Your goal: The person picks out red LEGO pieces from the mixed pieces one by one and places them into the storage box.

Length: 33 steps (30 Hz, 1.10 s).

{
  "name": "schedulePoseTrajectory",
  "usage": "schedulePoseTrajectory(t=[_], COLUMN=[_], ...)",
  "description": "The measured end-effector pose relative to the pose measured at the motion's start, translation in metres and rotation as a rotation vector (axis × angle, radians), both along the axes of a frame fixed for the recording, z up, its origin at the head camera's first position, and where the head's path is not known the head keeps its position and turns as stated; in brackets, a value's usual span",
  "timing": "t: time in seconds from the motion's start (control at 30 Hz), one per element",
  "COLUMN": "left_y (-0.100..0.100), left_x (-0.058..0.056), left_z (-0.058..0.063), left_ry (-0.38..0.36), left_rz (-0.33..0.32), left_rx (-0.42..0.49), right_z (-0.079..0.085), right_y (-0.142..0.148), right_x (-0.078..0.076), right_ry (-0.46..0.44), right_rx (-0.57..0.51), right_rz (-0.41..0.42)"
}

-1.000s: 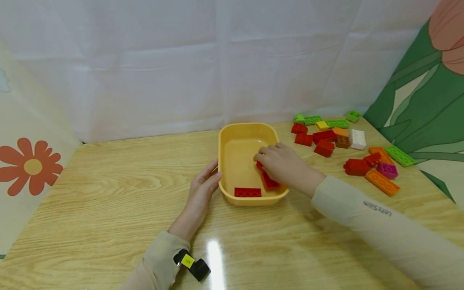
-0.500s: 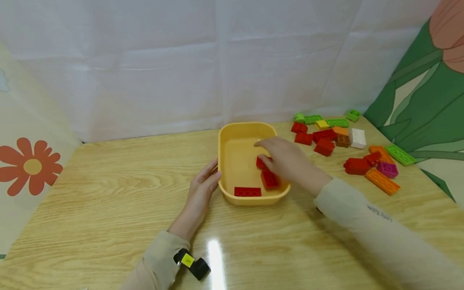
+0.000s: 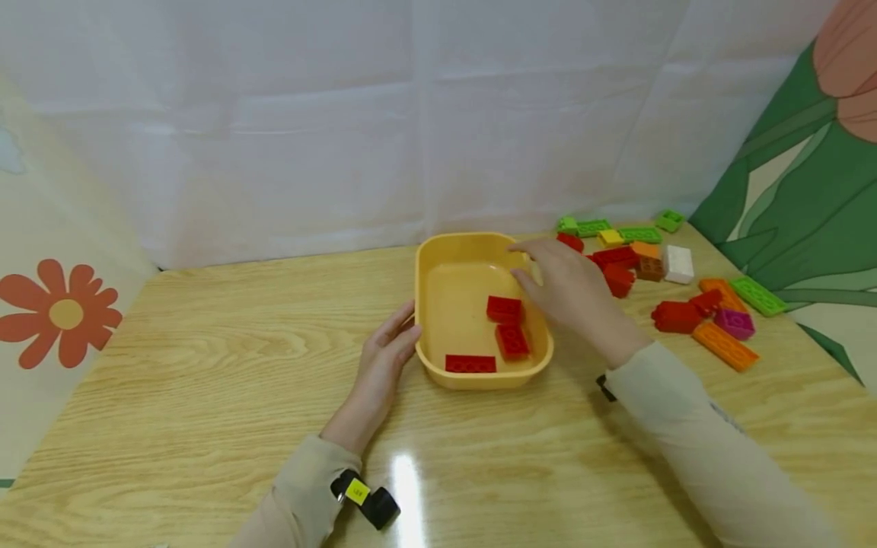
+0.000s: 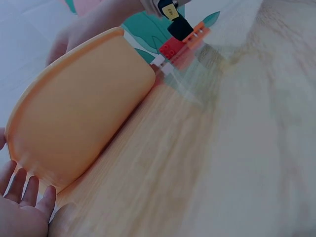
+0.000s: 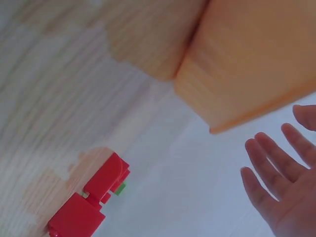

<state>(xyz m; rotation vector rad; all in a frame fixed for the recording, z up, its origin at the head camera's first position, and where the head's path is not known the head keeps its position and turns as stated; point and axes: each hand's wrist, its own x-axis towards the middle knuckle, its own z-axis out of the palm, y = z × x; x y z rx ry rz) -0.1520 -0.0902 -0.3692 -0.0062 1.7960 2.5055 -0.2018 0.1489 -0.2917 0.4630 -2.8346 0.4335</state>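
A yellow plastic bin (image 3: pixel 438 304) stands mid-table with several red toy bricks inside. A long flat red brick (image 3: pixel 470 364) lies along its near wall, and two shorter ones, a red brick (image 3: pixel 504 308) and another red brick (image 3: pixel 511 342), lie at its right side. My left hand (image 3: pixel 381 358) rests against the bin's left wall, fingers fairly straight; in the left wrist view the fingertips (image 4: pixel 30 190) touch the outside. My right hand (image 3: pixel 572 289) is at the bin's right rim, fingers apart and holding nothing, as the right wrist view (image 5: pixel 291 182) also shows.
Beyond the right hand lie loose bricks: red bricks (image 3: pixel 677 317), a white brick (image 3: pixel 678 264), an orange plate (image 3: pixel 725 345), a purple brick (image 3: pixel 735 323) and green plates (image 3: pixel 757 296). A white cloth (image 3: pixel 288 137) hangs along the table's back edge.
My right hand has let go of a red brick inside the bin and moved up and right to the rim. My left hand has stayed at the bin's left side.
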Motion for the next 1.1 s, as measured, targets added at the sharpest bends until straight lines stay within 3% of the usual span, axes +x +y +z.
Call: schedulePoseTrajectory(t=[0.23,0.57,0.77,1.1], left_y=[0.000,-0.001,-0.001,-0.002], left_x=[0.001,0.001,0.001,0.002], left_z=[0.001,0.002,0.002,0.003], left_ry=[-0.001,0.006,0.005,0.003], left_rz=[-0.006,-0.010,-0.016,-0.021], left_rx=[0.010,-0.004,-0.002,-0.001], right_z=[0.007,0.015,0.015,0.013], right_y=[0.019,0.054,0.072,0.096], right_x=[-0.003,-0.011,-0.014,-0.020], right_ry=[-0.018,-0.170,-0.220,-0.310], right_rx=[-0.016,0.001,-0.023,0.032], right_rz=[-0.077,-0.161,-0.195,-0.231])
